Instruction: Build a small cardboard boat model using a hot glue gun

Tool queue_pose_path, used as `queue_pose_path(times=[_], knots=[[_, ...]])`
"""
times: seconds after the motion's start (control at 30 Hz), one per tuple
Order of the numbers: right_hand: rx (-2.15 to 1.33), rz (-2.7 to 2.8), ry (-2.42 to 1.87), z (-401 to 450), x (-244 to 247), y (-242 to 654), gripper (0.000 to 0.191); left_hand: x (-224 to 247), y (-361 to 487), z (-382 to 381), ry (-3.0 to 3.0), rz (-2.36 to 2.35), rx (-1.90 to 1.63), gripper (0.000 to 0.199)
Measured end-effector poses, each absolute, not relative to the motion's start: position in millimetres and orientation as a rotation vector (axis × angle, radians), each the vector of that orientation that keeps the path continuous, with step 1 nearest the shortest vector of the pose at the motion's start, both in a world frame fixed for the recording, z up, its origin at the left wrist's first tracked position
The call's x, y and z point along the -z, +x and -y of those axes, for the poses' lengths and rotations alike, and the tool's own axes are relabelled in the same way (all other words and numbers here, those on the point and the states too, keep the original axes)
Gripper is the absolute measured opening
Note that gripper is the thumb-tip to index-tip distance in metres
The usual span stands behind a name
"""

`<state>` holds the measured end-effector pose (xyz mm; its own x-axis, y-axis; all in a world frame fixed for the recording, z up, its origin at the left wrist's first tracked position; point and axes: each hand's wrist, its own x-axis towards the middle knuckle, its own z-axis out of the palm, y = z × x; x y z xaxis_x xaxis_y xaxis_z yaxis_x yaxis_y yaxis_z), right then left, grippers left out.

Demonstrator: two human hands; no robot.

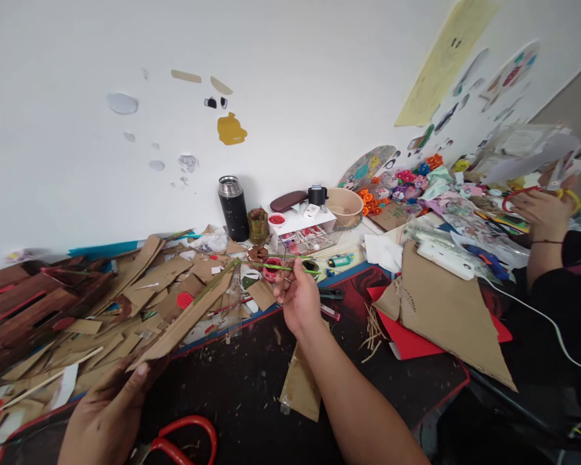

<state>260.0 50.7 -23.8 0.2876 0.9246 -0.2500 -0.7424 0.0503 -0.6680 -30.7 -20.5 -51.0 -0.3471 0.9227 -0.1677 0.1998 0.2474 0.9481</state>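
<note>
My left hand [107, 413] grips the near end of a long cardboard strip [188, 320], which slants up and away. Green paint covers its far end and part of its upper edge. In my right hand [300, 297], pinched between the fingers, is a thin green-handled paintbrush [274, 266]. Its tip points left, close to the strip's painted end; whether they touch I cannot tell. Just behind that hand stand a pot of red paint [271, 271] and a dark green one [310, 265]. Red-handled scissors [188, 439] lie near my left hand.
Cardboard scraps [169, 278] cover the table's left side, beside a brown painted cardboard piece [24, 316]. A black flask [233, 210] stands by the wall. At right lie a large cardboard sheet [445, 316] and a white cable [537, 309]. Another person's hand [542, 213] holds scissors there.
</note>
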Motion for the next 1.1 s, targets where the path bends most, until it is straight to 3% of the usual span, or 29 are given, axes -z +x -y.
queue_pose_path(times=[0.4, 0.73, 1.1], knots=[[-1.373, 0.360, -0.818, -47, 28, 250, 0.057, 54, -38, 21, 1.159, -1.795, -1.063, 0.056], [-1.313, 0.292, -0.823, -50, 25, 258, 0.050, 65, -41, 22, 1.129, -1.753, -1.096, 0.054], [-1.398, 0.376, -0.811, -44, 26, 245, 0.057, 58, -39, 22, 1.130, -1.763, -1.083, 0.071]])
